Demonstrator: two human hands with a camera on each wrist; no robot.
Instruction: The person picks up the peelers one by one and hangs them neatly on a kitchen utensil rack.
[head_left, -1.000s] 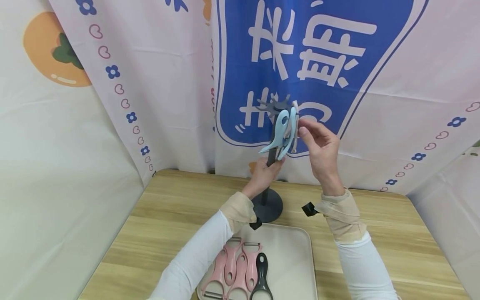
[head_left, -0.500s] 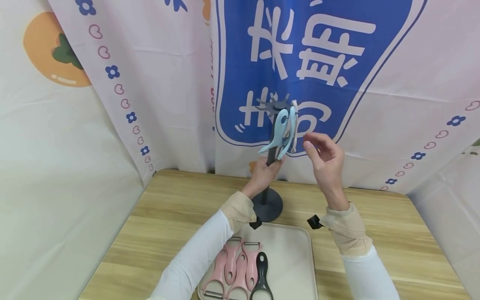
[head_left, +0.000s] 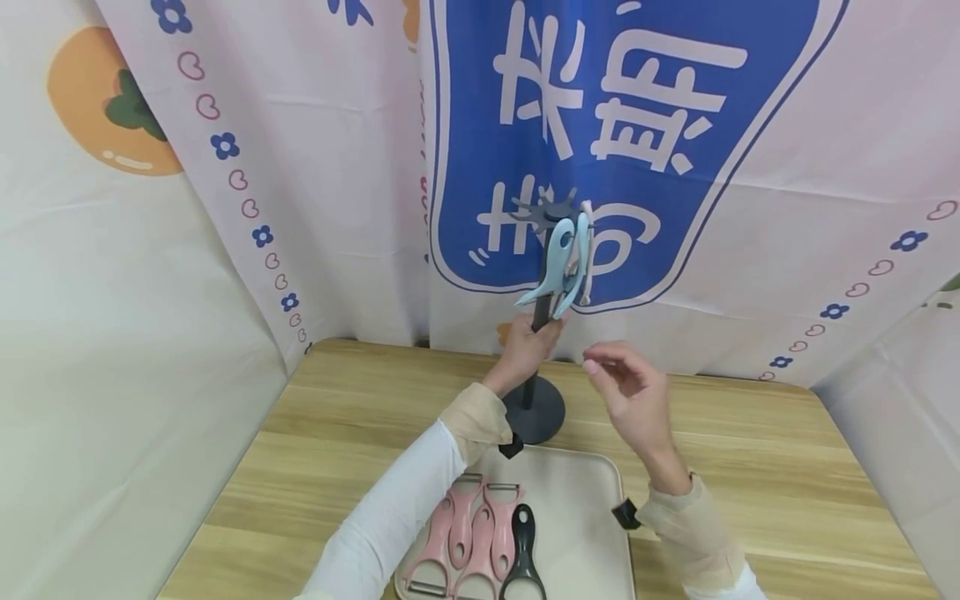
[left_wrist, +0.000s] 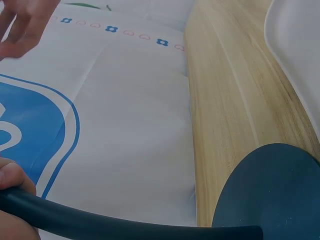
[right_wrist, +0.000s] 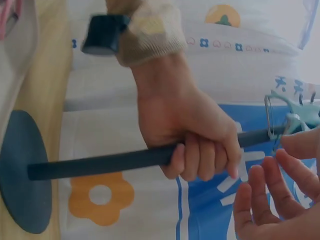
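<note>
Left hand (head_left: 525, 346) gripping dark stand pole (head_left: 539, 315) near desk's (head_left: 337, 433) back edge; right hand (head_left: 628, 392) loosely curled, empty, beside it.

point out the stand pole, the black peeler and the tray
stand pole (right_wrist: 110, 162), right wrist view, bare shaft between base and left hand's grip
black peeler (head_left: 523, 550), head view, middle of its handle
tray (head_left: 585, 517), head view, bare surface right of the peelers

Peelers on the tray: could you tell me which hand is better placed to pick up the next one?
Probably the right hand: it hangs free above the tray, while the left hand grips the stand's pole. The pink peelers lie below.
</note>
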